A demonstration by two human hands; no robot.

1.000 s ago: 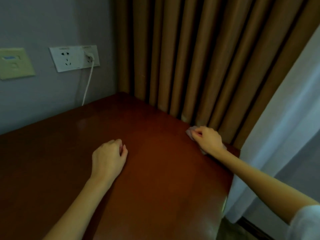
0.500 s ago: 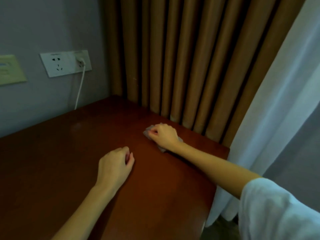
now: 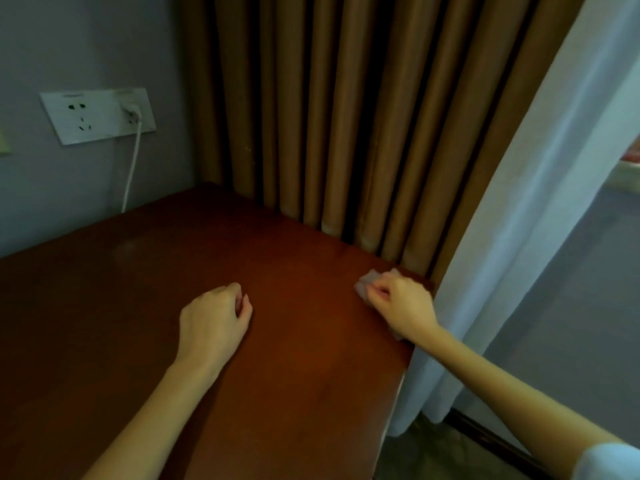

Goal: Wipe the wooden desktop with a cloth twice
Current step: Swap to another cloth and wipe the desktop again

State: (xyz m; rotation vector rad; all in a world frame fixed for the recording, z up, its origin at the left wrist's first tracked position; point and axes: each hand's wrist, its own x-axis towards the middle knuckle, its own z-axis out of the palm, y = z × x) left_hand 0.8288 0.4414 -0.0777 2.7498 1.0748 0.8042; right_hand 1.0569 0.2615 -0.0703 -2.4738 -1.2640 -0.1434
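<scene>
Cloth (image 3: 364,289) is bunched in the right hand's (image 3: 401,306) curled fingers at the desktop (image 3: 294,358) edge; a stroke could overrun it. Left hand (image 3: 214,317) lies loosely curled, empty.

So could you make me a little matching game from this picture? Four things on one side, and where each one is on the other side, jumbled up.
Things
1. cloth
2. left hand
3. white cable
4. brown curtain

Places
a. plugged into the wall socket
b. resting on the desktop, holding nothing
c. gripped by the right hand near the desktop's right edge
d. hanging behind the desktop's far edge

Pairs: 1-c, 2-b, 3-a, 4-d.
</scene>
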